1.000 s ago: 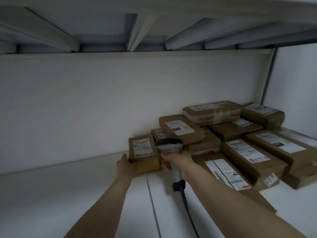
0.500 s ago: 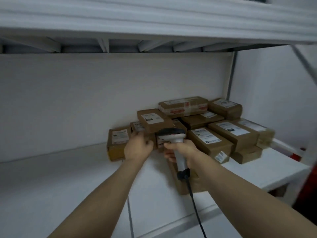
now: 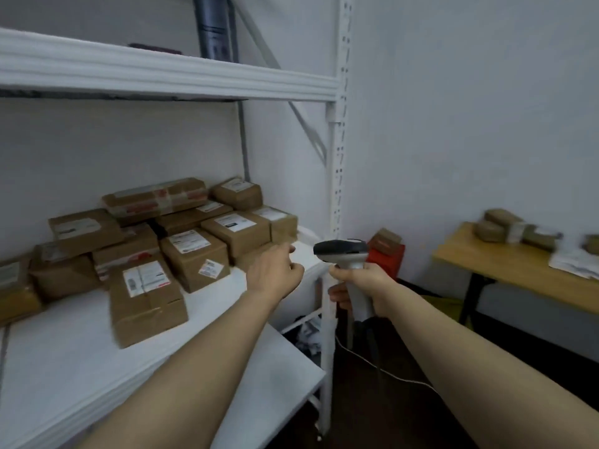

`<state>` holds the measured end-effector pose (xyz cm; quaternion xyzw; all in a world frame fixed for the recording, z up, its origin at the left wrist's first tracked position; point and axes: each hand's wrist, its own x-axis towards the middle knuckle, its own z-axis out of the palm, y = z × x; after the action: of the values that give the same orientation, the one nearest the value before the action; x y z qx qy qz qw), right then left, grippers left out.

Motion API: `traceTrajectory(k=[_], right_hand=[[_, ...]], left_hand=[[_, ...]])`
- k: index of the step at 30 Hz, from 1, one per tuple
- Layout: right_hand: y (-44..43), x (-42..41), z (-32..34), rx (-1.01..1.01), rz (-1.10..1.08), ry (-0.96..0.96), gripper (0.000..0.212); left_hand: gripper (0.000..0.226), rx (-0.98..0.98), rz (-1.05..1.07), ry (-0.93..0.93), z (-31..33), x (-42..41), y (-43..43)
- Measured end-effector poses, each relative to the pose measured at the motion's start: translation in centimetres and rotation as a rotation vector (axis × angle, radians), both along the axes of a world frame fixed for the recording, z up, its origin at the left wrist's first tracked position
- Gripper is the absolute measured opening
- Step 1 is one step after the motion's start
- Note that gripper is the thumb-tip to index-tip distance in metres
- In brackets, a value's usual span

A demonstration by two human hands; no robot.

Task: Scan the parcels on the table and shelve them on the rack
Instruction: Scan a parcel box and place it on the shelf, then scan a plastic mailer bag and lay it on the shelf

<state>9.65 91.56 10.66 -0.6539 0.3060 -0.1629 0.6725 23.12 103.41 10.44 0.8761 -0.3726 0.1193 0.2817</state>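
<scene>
Both forearms bare, stretched forward from bottom of view. Left hand (image 3: 275, 275) out by the front right corner of the rack (image 3: 344, 59) lower shelf, back of hand up, fingers loosely curled, index a bit further out than the others. Nothing in it; contact with shelf edge unclear through blur. Just right of it, right hand (image 3: 363, 285) wrapped in a full fist round the handle of the scanner (image 3: 343, 251), wrist roughly straight. Scanner upright, dark head on top, nose pointing left toward the left hand, dark cord dropping from the handle base. Hands near each other, not touching, white rack post showing between them lower down.

Shelved parcels (image 3: 194, 234) in a brown pile on the lower shelf, left of and behind the left hand, stacked two high in places, white labels up. Front parcel (image 3: 146, 299) just in front of the pile, nearest the camera, label up, sitting slightly askew.

Table (image 3: 505, 270) with yellow wood top at right, well apart from both hands. Table parcels (image 3: 505, 226) bunched on its far side, blurred, count unclear. Loose white papers (image 3: 573, 264) beside them.

Red box (image 3: 389, 259) behind the scanner head, near the wall, small brown parcel (image 3: 385, 238) on top. Grey cylinder (image 3: 214, 30) standing on the upper shelf. Thin white cable (image 3: 398, 377) across the dark floor beside the right forearm.
</scene>
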Motion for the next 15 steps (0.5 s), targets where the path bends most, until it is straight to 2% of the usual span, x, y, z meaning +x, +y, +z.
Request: traceTrajectory(k=[9,15], right_hand=[[-15.4,-19.2,-1.0,-0.091,-0.438,0.086,0.016],[-25.0,-29.0,-2.7,-0.095,-0.691,0.171,0.018]], left_hand=[[0.050,0.125,-0.363,0.035,-0.6,-14.6,-20.9],[0.050,0.185,-0.573,0.048,-2.6,-22.9,-34.1]])
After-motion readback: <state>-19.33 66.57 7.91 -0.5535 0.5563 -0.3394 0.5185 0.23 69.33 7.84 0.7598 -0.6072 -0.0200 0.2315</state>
